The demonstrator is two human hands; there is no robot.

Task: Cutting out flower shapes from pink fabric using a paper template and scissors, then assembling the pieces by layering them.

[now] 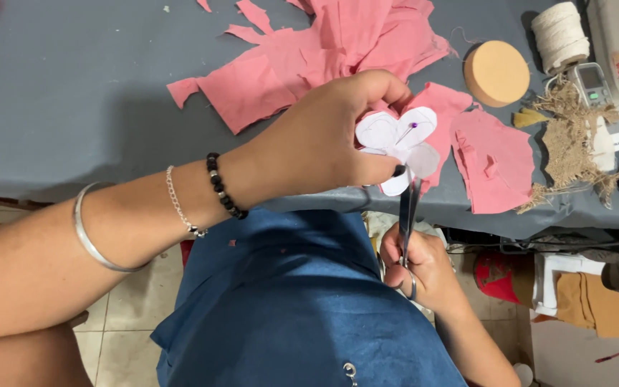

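scissor tips [408, 188] behind paper flower [400, 143], left elbow cut off

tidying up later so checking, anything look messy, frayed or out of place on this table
Yes. Ragged pink fabric offcuts lie strewn over the grey table, and a frayed piece of burlap sheds loose fibres at the right edge. The left hand holds a white flower-shaped paper template pinned to pink cloth while the right hand works scissors.

We've got our left hand [324, 140] pinching a white flower-shaped paper pattern [401, 143] pinned onto pink fabric, while our right hand [417, 265] works silver metal scissors [408, 215] up at its lower edge. Pink cloth scraps [309, 57] litter the grey table [73, 93], near a round cork disc [496, 73].
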